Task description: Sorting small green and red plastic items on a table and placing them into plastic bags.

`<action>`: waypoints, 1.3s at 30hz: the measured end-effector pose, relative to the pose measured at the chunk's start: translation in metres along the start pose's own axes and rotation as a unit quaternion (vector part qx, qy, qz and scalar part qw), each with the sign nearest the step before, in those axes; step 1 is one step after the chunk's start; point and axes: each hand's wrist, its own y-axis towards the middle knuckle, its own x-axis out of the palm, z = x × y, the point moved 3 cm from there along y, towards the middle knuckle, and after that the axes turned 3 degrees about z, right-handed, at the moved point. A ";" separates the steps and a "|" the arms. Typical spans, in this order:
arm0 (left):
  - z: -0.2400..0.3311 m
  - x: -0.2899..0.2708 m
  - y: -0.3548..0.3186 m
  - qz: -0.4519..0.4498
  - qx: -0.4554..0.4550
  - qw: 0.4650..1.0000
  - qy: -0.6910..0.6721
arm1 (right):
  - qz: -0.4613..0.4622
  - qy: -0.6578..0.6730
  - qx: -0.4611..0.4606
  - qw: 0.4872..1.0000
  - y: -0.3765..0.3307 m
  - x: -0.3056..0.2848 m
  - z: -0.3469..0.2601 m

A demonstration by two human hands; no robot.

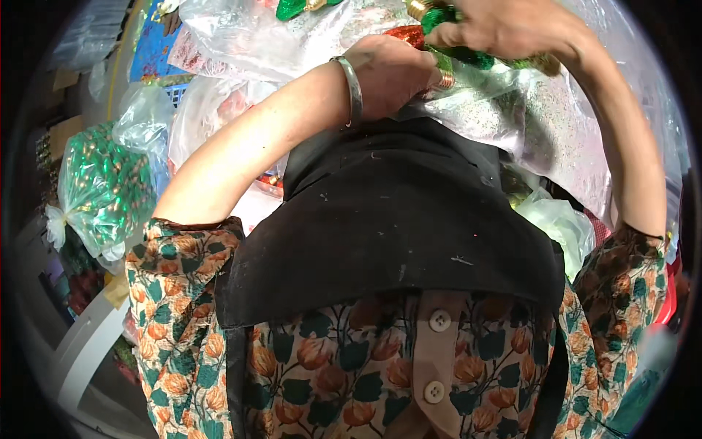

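Observation:
My left hand (391, 77), with a silver bangle at its wrist, is closed around a red glittery ornament (406, 34) at the top of the view. Beside its fingertips shows a gold ribbed end piece (444, 67), like a bulb's screw base. My right hand (497, 31) is curled with its fingers down against green glittery ornaments (475, 57), close to the left fingers. Another gold ribbed end (419, 9) pokes out above the hands. The hands partly cover these pieces, so how each is gripped is not fully visible.
Glitter-strewn plastic sheeting (482, 110) covers the work surface. A green and gold ornament (303, 6) lies at the far edge. Clear plastic bags (234, 36) are heaped on the left, near a tied bag of green ornaments (106, 186). Another bag (559, 227) sits right of my apron.

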 end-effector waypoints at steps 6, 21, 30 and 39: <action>-0.014 -0.005 -0.001 0.174 0.055 0.974 -0.136 | -0.027 -0.104 -0.051 0.993 0.046 -0.002 -0.016; 0.001 -0.014 -0.006 0.231 0.120 0.965 0.024 | 0.084 -0.153 0.008 0.985 0.070 0.021 -0.003; 0.006 -0.010 -0.009 0.187 0.047 0.980 0.040 | 0.289 0.150 0.117 0.938 -0.001 -0.022 -0.017; 0.011 -0.009 0.012 0.061 0.078 0.992 0.083 | 0.532 0.603 -0.015 0.595 0.009 0.039 0.020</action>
